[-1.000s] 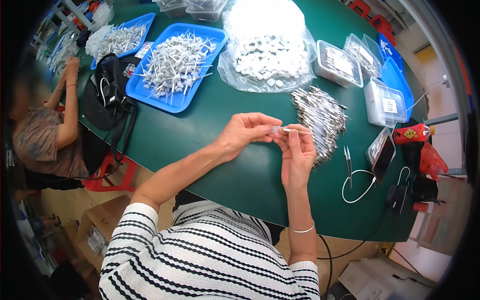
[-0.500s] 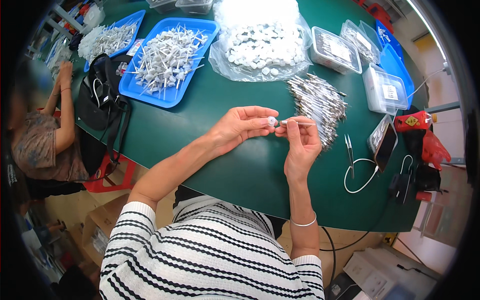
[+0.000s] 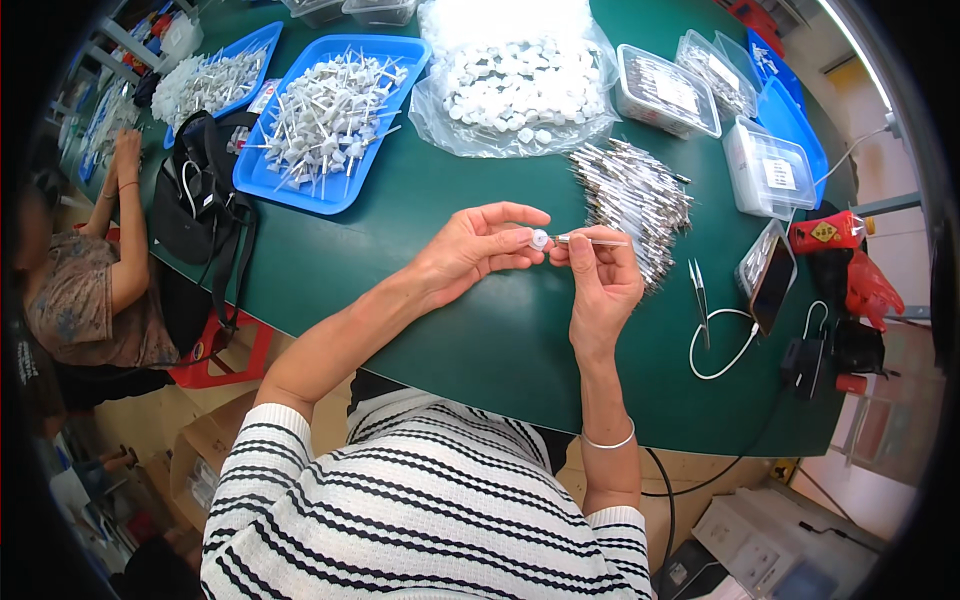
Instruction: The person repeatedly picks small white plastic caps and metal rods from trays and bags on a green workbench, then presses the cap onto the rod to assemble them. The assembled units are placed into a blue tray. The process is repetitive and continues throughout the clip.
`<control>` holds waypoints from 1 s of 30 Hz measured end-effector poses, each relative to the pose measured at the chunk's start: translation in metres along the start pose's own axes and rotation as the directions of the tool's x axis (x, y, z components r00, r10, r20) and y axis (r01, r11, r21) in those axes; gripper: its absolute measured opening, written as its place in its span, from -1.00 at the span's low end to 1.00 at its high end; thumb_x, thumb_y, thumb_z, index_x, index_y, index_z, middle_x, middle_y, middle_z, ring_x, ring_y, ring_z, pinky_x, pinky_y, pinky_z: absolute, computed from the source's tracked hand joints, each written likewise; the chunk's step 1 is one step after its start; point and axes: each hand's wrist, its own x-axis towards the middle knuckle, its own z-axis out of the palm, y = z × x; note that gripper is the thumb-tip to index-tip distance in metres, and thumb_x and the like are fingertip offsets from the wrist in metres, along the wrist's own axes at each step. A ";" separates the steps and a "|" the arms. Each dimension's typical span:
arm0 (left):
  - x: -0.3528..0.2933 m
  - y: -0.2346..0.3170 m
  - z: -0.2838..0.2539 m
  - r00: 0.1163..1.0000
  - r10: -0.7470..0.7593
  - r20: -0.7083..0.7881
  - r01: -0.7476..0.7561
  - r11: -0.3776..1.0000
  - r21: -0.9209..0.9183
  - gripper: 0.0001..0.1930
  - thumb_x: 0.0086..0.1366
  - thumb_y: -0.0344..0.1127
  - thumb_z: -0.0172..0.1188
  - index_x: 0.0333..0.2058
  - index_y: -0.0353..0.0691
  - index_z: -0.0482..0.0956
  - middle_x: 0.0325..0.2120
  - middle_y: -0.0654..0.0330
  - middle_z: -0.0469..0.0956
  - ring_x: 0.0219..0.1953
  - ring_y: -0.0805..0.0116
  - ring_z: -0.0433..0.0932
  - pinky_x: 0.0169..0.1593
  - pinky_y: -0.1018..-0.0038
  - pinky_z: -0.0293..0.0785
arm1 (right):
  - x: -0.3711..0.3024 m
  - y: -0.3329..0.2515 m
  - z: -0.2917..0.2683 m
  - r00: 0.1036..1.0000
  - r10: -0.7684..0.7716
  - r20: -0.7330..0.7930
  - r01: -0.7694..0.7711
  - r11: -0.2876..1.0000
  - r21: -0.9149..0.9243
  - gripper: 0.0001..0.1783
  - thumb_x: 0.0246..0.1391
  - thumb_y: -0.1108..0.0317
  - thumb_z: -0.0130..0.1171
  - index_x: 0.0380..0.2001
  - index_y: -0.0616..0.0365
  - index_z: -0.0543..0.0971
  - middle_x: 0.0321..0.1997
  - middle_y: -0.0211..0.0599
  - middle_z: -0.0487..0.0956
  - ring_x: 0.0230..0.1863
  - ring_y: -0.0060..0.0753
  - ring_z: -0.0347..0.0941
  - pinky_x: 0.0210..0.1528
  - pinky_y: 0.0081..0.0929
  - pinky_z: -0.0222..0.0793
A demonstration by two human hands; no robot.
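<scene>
Between the thumb and fingers of my left hand (image 3: pixel 480 250) is pinched a small white plastic cap (image 3: pixel 540 240). My right hand (image 3: pixel 605 280) pinches a thin metal rod (image 3: pixel 598 240), which lies level with its tip pointing at the cap. Whether the tip touches the cap or enters it, I cannot tell. Just beyond my right hand lies a heap of similar metal rods (image 3: pixel 640 205). Farther back, a clear plastic bag (image 3: pixel 440 130) holds many loose white caps (image 3: pixel 520 90).
A blue tray (image 3: pixel 330 205) of capped rods stands at the back left, beside a black bag (image 3: pixel 190 190). Tweezers (image 3: pixel 698 300), a white cable (image 3: pixel 715 375), a phone (image 3: pixel 775 285) and clear boxes (image 3: pixel 765 170) lie to the right. A co-worker (image 3: pixel 95 290) sits at the left.
Both hands hold nearly the same pose, cap and rod still facing each other. The view has shifted slightly. The co-worker's arms at the left have moved a little.
</scene>
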 end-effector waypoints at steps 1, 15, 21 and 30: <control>0.000 0.000 -0.001 1.000 0.013 -0.009 -0.013 1.000 0.024 -0.74 0.26 -0.38 0.15 -0.10 -0.34 0.49 -0.28 0.10 0.58 -0.27 0.42 0.60 -0.16 0.60 0.57 | 0.000 0.000 0.000 1.000 0.006 0.011 -0.006 1.000 0.012 -0.91 0.15 0.50 0.09 -0.30 0.29 0.46 -0.35 -0.28 0.55 -0.34 -0.53 0.52 -0.23 -0.61 0.47; -0.006 0.006 0.004 0.987 0.159 0.026 -0.158 0.921 0.356 -0.75 0.27 -0.35 0.13 -0.13 -0.36 0.54 -0.34 0.16 0.60 -0.35 0.51 0.57 -0.24 0.61 0.52 | 0.000 0.002 0.000 0.990 0.129 0.061 -0.139 0.969 0.203 -0.86 0.17 0.45 0.07 -0.24 0.31 0.45 -0.26 -0.17 0.57 -0.26 -0.44 0.54 -0.16 -0.54 0.48; -0.002 0.004 -0.004 0.998 0.055 0.003 -0.055 0.988 0.142 -0.77 0.26 -0.36 0.13 -0.14 -0.33 0.54 -0.29 0.17 0.58 -0.30 0.52 0.55 -0.22 0.62 0.51 | -0.001 -0.001 0.000 0.997 0.071 0.015 -0.072 0.992 0.101 -0.87 0.16 0.46 0.09 -0.25 0.30 0.46 -0.30 -0.23 0.56 -0.30 -0.51 0.52 -0.19 -0.57 0.47; -0.003 0.006 -0.003 0.996 -0.076 0.055 0.077 0.997 -0.019 -0.72 0.27 -0.30 0.14 -0.09 -0.31 0.50 -0.29 0.20 0.58 -0.28 0.54 0.55 -0.20 0.67 0.49 | -0.003 -0.006 0.001 0.998 -0.055 0.002 0.055 0.998 -0.014 -0.90 0.11 0.54 0.13 -0.29 0.28 0.45 -0.36 -0.35 0.52 -0.37 -0.64 0.44 -0.28 -0.68 0.40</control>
